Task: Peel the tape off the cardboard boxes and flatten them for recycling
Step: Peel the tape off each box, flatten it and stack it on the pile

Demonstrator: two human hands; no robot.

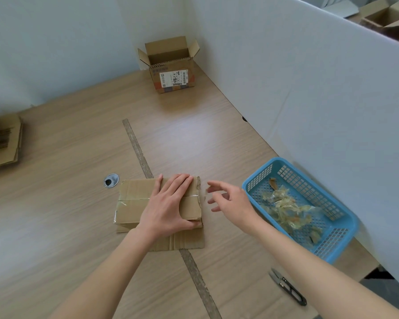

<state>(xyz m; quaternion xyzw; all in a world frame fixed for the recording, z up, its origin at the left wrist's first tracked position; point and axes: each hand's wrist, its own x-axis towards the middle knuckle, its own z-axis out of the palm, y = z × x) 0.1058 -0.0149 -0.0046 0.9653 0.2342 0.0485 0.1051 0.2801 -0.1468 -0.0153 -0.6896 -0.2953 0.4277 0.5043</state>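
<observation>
Wooden table (67,215): left hand (168,206) flat on flattened box (134,203); right hand (228,199) grip loose, empty; far box's label (174,78) unreadable.

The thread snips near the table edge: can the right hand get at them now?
Probably yes. The right hand is open and empty, and the thread snips lie uncovered beside that forearm.

A pale wood-grain table (67,203), crossed by a worn strip (137,150), stands enclosed by white partition panels (309,100) under soft daylight.

Flattened box (134,201) lies centre, basket (341,229) to its right, open box (173,70) far behind
</observation>
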